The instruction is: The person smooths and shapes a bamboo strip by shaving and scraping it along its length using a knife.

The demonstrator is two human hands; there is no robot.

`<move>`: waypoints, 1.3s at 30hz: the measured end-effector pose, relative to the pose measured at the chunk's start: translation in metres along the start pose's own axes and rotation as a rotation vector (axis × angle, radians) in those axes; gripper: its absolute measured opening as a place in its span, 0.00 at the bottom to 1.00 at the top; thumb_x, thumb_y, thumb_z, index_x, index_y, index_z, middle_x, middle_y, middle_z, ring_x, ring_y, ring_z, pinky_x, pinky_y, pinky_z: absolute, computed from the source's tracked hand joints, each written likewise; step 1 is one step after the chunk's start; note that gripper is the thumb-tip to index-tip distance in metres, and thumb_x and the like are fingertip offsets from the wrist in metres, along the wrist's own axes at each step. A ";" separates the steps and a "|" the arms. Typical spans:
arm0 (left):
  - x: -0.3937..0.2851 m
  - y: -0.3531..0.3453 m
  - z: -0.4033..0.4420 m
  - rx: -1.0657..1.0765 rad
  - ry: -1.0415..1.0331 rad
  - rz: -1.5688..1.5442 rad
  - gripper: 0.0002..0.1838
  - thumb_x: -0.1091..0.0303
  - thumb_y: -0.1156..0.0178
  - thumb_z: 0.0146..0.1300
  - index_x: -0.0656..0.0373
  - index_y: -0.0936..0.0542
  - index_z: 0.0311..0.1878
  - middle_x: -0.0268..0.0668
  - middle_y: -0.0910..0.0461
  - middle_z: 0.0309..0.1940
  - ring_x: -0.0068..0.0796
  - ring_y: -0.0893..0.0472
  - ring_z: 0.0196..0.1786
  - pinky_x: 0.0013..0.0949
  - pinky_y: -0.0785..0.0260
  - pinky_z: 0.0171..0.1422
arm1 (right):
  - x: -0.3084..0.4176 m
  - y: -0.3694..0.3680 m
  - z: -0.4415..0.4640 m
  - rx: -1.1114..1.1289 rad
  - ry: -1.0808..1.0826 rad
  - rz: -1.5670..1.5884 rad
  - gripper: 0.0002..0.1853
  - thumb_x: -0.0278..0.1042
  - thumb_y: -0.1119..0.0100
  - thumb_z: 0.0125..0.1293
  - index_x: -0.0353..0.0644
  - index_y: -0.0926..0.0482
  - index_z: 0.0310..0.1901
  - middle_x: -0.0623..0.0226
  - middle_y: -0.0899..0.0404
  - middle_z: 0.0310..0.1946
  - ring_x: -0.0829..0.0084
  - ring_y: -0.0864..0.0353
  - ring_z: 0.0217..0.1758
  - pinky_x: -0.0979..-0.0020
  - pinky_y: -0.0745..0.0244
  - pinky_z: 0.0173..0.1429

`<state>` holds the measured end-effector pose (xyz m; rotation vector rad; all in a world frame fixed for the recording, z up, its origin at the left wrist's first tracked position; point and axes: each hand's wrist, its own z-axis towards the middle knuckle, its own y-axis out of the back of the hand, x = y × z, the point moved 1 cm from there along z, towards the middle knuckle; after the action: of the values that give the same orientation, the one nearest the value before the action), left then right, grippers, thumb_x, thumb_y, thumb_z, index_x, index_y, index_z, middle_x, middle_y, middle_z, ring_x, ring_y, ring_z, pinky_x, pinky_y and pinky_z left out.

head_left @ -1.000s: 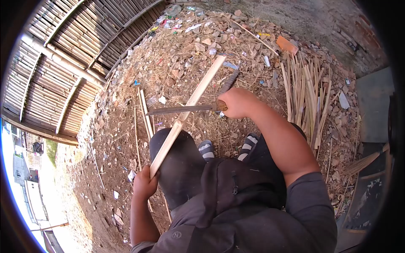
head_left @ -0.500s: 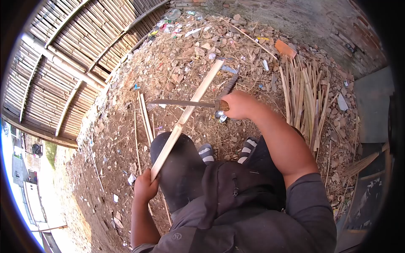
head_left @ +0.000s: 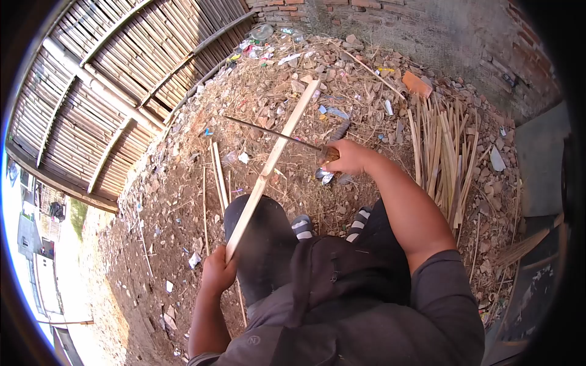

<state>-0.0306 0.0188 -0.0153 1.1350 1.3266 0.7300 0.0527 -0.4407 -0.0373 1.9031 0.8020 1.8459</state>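
My left hand (head_left: 219, 269) is closed round the lower end of a long pale bamboo strip (head_left: 264, 172), which slants up and away past my left knee. My right hand (head_left: 352, 157) grips the wooden handle of a long thin-edged knife (head_left: 274, 132). The blade points to the left and crosses the strip above its middle; whether it touches the strip I cannot tell. Beyond my right hand a dark ridged object (head_left: 340, 129) lies on the ground.
A pile of split bamboo strips (head_left: 448, 152) lies on the right, near an orange tile piece (head_left: 417, 83). Several thin strips (head_left: 220, 174) lie left of my knee. A bamboo fence (head_left: 91, 104) stands at the left, a brick wall (head_left: 427, 36) at the back.
The knife has tilted, its tip now higher and its blade seen more edge-on. My right hand has moved slightly right. The view has shifted a little.
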 end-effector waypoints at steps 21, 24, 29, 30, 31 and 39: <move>-0.056 0.008 -0.008 -0.150 -0.196 0.194 0.23 0.54 0.33 0.65 0.60 0.26 0.54 0.54 0.19 0.43 0.59 0.18 0.47 0.59 0.27 0.51 | 0.054 0.020 -0.019 -0.032 -0.018 0.659 0.18 0.26 0.30 0.61 0.39 0.15 0.54 0.72 0.18 0.29 0.84 0.29 0.22 0.78 0.35 0.28; -0.030 0.000 -0.010 -0.492 -0.445 0.062 0.38 0.52 0.30 0.61 0.59 0.32 0.70 0.51 0.29 0.59 0.56 0.28 0.61 0.56 0.36 0.65 | 0.042 0.025 -0.016 -0.180 -0.080 0.563 0.19 0.31 0.28 0.59 0.40 0.14 0.54 0.71 0.19 0.29 0.82 0.28 0.22 0.75 0.34 0.27; 0.045 -0.052 -0.022 -0.394 -0.431 -0.171 0.09 0.67 0.40 0.68 0.61 0.26 0.36 0.45 0.24 0.38 0.53 0.24 0.43 0.50 0.33 0.51 | 0.034 0.042 -0.034 -0.481 -0.143 0.538 0.20 0.34 0.29 0.60 0.41 0.15 0.55 0.71 0.20 0.30 0.80 0.26 0.23 0.73 0.32 0.28; 0.036 -0.058 -0.024 -0.295 -0.420 -0.110 0.07 0.66 0.36 0.63 0.58 0.22 0.35 0.43 0.22 0.38 0.52 0.23 0.47 0.50 0.32 0.55 | 0.033 0.043 -0.036 -0.542 -0.148 0.529 0.21 0.34 0.29 0.61 0.41 0.15 0.56 0.71 0.20 0.30 0.79 0.26 0.23 0.73 0.31 0.29; 0.026 -0.061 -0.023 -0.328 -0.461 -0.070 0.07 0.65 0.36 0.63 0.58 0.21 0.36 0.43 0.22 0.39 0.51 0.23 0.47 0.51 0.32 0.56 | 0.034 0.044 -0.037 -0.604 -0.152 0.520 0.21 0.34 0.29 0.61 0.41 0.15 0.56 0.71 0.20 0.30 0.79 0.26 0.23 0.73 0.31 0.29; -0.068 -0.083 0.043 0.294 -0.626 0.319 0.17 0.56 0.38 0.62 0.53 0.14 0.50 0.37 0.17 0.54 0.44 0.24 0.66 0.52 0.36 0.73 | 0.027 0.030 -0.039 -0.722 -0.108 0.485 0.20 0.34 0.29 0.62 0.42 0.14 0.57 0.71 0.18 0.32 0.79 0.23 0.26 0.70 0.27 0.34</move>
<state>-0.0155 -0.0806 -0.0726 1.6695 0.7390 0.3515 0.0180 -0.4519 0.0054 1.7512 -0.3774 1.8936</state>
